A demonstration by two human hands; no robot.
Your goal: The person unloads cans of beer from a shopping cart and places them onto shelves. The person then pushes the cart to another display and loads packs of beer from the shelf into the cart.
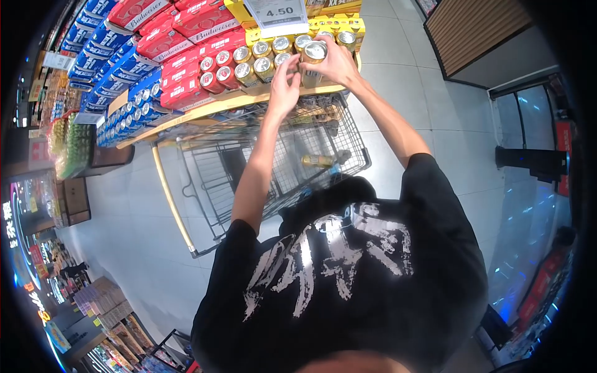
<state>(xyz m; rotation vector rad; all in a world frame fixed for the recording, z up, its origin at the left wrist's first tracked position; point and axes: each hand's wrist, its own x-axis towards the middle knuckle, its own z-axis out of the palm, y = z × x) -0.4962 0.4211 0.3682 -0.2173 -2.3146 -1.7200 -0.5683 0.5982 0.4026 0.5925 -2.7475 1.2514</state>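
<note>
The right hand [336,64] is, as we observe it, gripping a gold can [315,52] around its side, fingers far and thumb near. The left hand [286,93] stands half-open just to the left; whether its fingertips touch the can we cannot tell. The can is at the right end of the display, above the near edge of the shelf [206,110]. We judge it stiff, moderately heavy if full, smooth enough to slip if damp, and prone to denting; the sound hold is around the cylindrical wall, below the rim. We note a bright metal lid, printed cardboard in the red cartons [202,23] to the left, a pale wood-like shelf edge, and open wire mesh on the near cart [354,133].
</note>
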